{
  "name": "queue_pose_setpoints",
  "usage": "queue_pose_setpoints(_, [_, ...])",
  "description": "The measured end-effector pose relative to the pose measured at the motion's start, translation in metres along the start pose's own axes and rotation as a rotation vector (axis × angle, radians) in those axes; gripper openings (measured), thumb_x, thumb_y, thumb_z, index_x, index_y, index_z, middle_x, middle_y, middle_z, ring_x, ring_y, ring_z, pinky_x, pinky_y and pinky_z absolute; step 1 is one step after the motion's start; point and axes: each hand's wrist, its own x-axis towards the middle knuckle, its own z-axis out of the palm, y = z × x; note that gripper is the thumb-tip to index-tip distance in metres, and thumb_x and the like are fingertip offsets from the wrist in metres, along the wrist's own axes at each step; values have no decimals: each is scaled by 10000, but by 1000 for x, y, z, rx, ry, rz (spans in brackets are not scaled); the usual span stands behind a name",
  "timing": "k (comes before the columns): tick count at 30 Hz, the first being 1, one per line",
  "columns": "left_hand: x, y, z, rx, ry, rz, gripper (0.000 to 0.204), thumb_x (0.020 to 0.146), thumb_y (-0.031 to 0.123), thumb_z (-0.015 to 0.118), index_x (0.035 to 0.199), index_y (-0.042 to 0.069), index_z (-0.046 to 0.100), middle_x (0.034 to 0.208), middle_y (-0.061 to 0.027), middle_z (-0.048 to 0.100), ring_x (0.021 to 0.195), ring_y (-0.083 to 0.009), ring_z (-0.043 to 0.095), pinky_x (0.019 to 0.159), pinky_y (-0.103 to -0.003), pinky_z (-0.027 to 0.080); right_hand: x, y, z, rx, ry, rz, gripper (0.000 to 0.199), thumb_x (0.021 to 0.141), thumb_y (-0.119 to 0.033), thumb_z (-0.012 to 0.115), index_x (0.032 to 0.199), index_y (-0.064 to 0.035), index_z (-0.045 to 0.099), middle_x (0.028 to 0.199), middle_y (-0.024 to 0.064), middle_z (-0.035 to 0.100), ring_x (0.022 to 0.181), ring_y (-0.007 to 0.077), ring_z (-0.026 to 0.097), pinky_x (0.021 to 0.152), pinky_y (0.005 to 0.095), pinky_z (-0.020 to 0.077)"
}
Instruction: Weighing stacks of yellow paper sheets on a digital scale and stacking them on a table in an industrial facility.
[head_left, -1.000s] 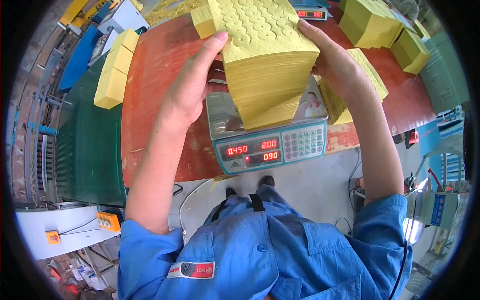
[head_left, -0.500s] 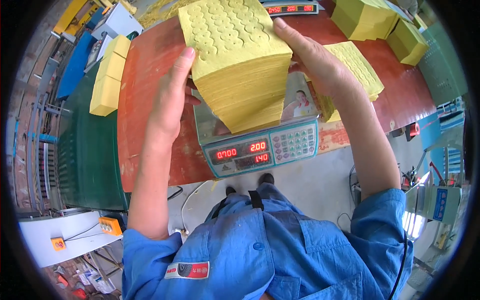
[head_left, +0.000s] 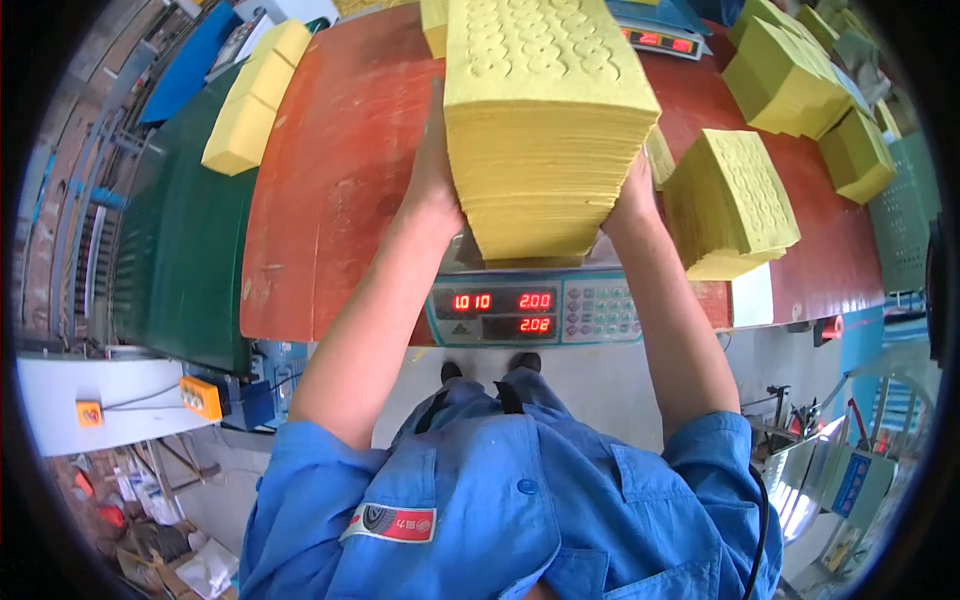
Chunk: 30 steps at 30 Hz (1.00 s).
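Note:
A tall stack of yellow paper sheets (head_left: 545, 180), with rows of curved punched marks on its top, rests at the pan of a digital scale (head_left: 505, 312). My left hand (head_left: 432, 185) presses against its left side and my right hand (head_left: 632, 200) against its right, low down. Most fingers are hidden behind the stack. The scale's panel, with lit red digits and a keypad, shows below the stack, while the pan is mostly covered. Just right of my right hand stands a shorter yellow paper stack (head_left: 725, 210).
The scale stands at the near edge of a red table (head_left: 340, 200). A second scale (head_left: 660, 42) sits at the back, with more yellow stacks (head_left: 790, 85) at the far right. Yellow blocks (head_left: 250, 110) line the green surface (head_left: 180, 240) on the left. An orange switch box (head_left: 200, 398) is lower left.
Both hands have moved from the stack's upper sides to lower on its sides. The stack appears larger and further right in view. The scale's red digits have changed, and the view has shifted.

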Motion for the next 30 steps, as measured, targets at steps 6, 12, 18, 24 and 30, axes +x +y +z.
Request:
queue_pose_setpoints(6, [9, -3, -19, 37, -56, 33, 646, 1029, 538, 415, 1420, 25, 451, 1294, -115, 570, 1147, -204, 585, 903, -360, 534, 0, -10, 16, 146, 56, 60, 607, 1003, -500, 431, 1376, -25, 492, 1237, 101, 609, 1080, 179, 600, 887, 345, 508])
queue_pose_setpoints(12, [-26, 2, 0, -50, 100, 7, 672, 1034, 522, 400, 1469, 10, 396, 1429, -133, 496, 1302, -235, 493, 1063, -362, 431, -23, -4, -10, -118, 2, -179, 761, 1031, -600, 282, 1520, -20, 343, 1547, 123, 386, 1427, 240, 354, 1153, 389, 296])
queue_pose_setpoints(18, [-125, 10, -50, 150, 131, 160, 750, 1037, 569, 286, 1503, -16, 339, 1517, -184, 417, 1409, -276, 376, 1163, -441, 271, -109, -3, -17, 20, 46, -300, 693, 1061, -502, 266, 1537, 1, 280, 1592, 174, 300, 1489, 309, 252, 1193, 463, 199])
queue_pose_setpoints(24, [-180, 3, -81, 105, 118, -125, 648, 1050, 522, 283, 1337, -14, 508, 1317, -195, 587, 1156, -263, 595, 991, -408, 467, -180, 18, -8, 116, 90, -223, 701, 1053, -522, 241, 1530, -12, 297, 1580, 161, 327, 1471, 305, 292, 1175, 452, 233])
queue_pose_setpoints(30, [-187, 8, -80, 144, 8, -85, 622, 1057, 500, 285, 1256, -22, 560, 1238, -203, 632, 1097, -259, 626, 951, -391, 492, -207, 27, 7, 187, 146, -196, 717, 1050, -542, 251, 1519, -2, 306, 1555, 178, 360, 1443, 311, 341, 1162, 446, 273])
